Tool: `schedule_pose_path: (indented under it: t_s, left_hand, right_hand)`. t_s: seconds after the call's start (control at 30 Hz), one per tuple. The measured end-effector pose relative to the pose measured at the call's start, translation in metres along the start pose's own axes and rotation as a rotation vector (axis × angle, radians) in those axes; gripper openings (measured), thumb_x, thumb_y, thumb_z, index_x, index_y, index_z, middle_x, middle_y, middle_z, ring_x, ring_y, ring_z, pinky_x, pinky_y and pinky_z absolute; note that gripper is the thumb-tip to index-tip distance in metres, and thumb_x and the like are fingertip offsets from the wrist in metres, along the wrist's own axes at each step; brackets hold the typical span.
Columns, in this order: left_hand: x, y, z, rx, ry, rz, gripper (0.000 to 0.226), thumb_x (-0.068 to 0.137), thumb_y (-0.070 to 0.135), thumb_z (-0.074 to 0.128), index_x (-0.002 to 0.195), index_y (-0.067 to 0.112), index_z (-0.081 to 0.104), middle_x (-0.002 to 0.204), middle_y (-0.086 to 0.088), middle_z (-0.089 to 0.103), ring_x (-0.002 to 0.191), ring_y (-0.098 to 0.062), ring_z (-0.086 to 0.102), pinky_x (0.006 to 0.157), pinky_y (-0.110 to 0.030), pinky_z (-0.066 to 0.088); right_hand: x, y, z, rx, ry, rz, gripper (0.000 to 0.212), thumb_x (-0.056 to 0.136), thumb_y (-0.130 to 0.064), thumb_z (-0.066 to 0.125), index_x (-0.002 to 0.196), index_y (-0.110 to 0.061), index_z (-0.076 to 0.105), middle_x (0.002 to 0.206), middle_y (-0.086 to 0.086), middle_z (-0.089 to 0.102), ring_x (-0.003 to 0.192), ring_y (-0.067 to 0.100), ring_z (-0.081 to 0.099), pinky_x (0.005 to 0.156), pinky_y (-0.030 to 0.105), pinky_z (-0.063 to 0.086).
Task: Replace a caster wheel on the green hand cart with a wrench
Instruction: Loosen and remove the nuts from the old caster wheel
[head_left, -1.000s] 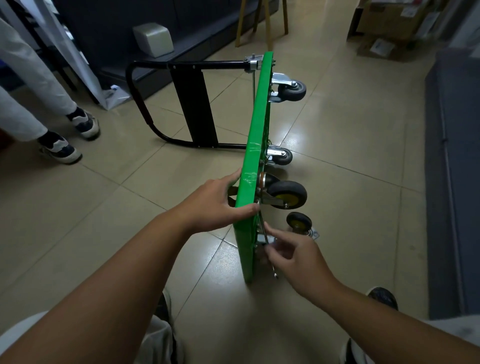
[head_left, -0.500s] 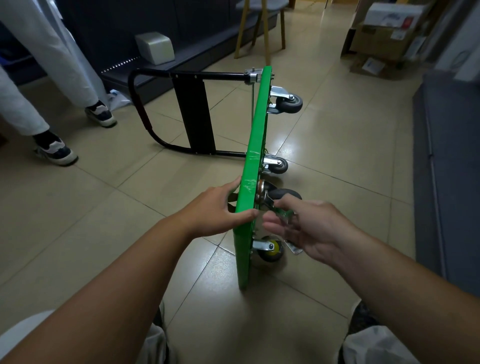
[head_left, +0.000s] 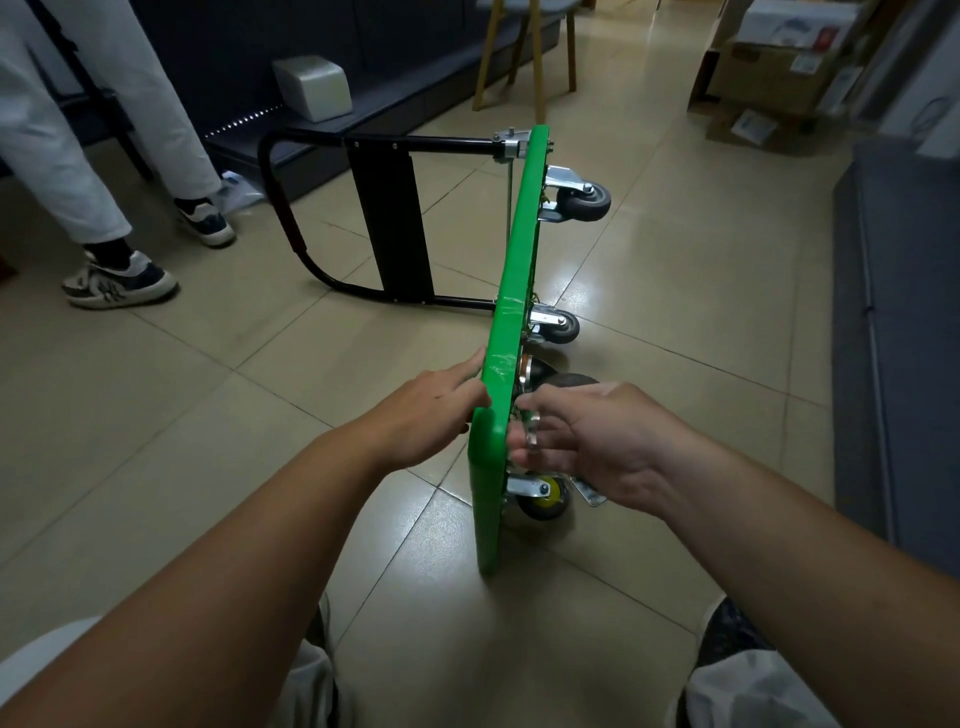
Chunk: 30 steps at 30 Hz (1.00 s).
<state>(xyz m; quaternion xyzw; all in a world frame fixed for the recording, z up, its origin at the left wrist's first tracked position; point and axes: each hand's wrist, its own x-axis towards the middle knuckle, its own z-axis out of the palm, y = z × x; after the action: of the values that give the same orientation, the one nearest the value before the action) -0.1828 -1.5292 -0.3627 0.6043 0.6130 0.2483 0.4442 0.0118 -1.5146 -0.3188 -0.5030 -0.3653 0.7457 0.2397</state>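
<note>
green flat hand cart (head_left: 511, 332), standing on edge: left hand (head_left: 436, 415) grips near rim; right hand (head_left: 597, 441) pinches small silver metal piece (head_left: 532, 434). risk: grip slackens, cart topples, piece drops.

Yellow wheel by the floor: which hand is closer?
Right. The right hand, pinching a metal piece, is just above the yellow wheel; the left hand grips the green cart's edge higher up.

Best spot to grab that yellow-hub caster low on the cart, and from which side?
Probably the black tyre of the yellow-hub caster, coming from the right: the green deck stands on edge and blocks the left, and the silver fork partly covers the hub.
</note>
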Motion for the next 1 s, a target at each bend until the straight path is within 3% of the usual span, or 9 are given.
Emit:
schedule_pose_path:
  t_s: [0.17,0.33,0.47,0.57,0.67,0.8,0.9,1.0]
  left_hand:
    - [-0.004,0.006,-0.001,0.101,0.009,-0.006,0.083,0.077,0.064,0.041,0.157,0.052,0.024,0.139,-0.005,0.062,0.114,-0.020,0.065,0.101,-0.046,0.053]
    - [-0.008,0.011,-0.001,0.218,-0.011,0.044,0.105,0.073,0.076,0.059,0.162,0.041,0.015,0.153,0.008,0.051,0.135,-0.011,0.052,0.106,-0.042,0.053]
    - [-0.009,0.009,0.000,0.224,-0.033,0.046,0.117,0.067,0.078,0.067,0.163,0.040,0.011,0.153,0.006,0.051,0.128,-0.016,0.059,0.098,-0.043,0.058]
    - [-0.011,0.011,0.001,0.226,-0.015,0.057,0.117,0.066,0.075,0.066,0.163,0.038,0.010,0.152,0.005,0.053,0.132,-0.015,0.056,0.095,-0.041,0.060]
    - [-0.012,0.012,0.004,0.239,0.017,0.052,0.114,0.069,0.072,0.064,0.163,0.038,0.010,0.152,0.004,0.053,0.133,-0.015,0.055,0.094,-0.042,0.060]
    - [-0.016,0.014,0.008,0.291,0.060,0.046,0.106,0.077,0.062,0.065,0.163,0.037,0.009,0.148,-0.001,0.057,0.126,-0.017,0.060,0.094,-0.040,0.059]
    - [-0.017,0.017,0.013,0.352,0.092,0.043,0.104,0.084,0.059,0.066,0.163,0.036,0.003,0.148,-0.003,0.057,0.120,-0.018,0.064,0.093,-0.038,0.059]
    - [-0.019,0.016,0.019,0.423,0.097,0.035,0.108,0.091,0.052,0.069,0.163,0.032,-0.008,0.146,-0.005,0.057,0.109,-0.018,0.068,0.087,-0.038,0.061]
  right_hand:
    - [-0.004,0.032,-0.003,-0.126,0.015,-0.086,0.021,0.092,-0.002,0.067,0.113,-0.002,0.069,0.081,0.024,0.072,0.066,0.034,0.071,0.062,0.040,0.061]
    - [0.003,0.069,-0.010,-0.290,0.030,-0.248,0.043,0.094,-0.007,0.066,0.135,-0.020,0.058,0.089,0.014,0.077,0.077,0.032,0.075,0.074,0.047,0.062]
    - [0.018,0.093,-0.023,-0.598,0.148,-0.389,0.052,0.094,-0.014,0.068,0.141,-0.031,0.053,0.092,0.005,0.074,0.084,0.023,0.071,0.076,0.039,0.061]
    - [0.023,0.102,-0.031,-0.660,0.184,-0.462,0.054,0.094,-0.017,0.068,0.136,-0.044,0.049,0.092,-0.002,0.072,0.083,0.018,0.069,0.075,0.037,0.060]
    - [0.014,0.113,-0.038,-0.577,0.202,-0.512,0.044,0.092,-0.012,0.070,0.131,-0.031,0.062,0.094,0.001,0.075,0.086,0.017,0.072,0.079,0.037,0.061]
    - [-0.007,0.124,-0.035,-0.225,0.213,-0.400,0.029,0.091,0.002,0.067,0.119,-0.006,0.071,0.079,0.011,0.076,0.071,0.026,0.075,0.069,0.038,0.063]
    - [-0.007,0.116,-0.030,-0.042,0.239,-0.324,0.022,0.093,0.002,0.065,0.112,-0.004,0.071,0.077,0.018,0.073,0.067,0.032,0.074,0.067,0.043,0.063]
    - [0.001,0.101,-0.028,-0.018,0.266,-0.253,0.021,0.094,0.002,0.063,0.113,-0.006,0.068,0.084,0.027,0.071,0.065,0.029,0.074,0.063,0.039,0.063]
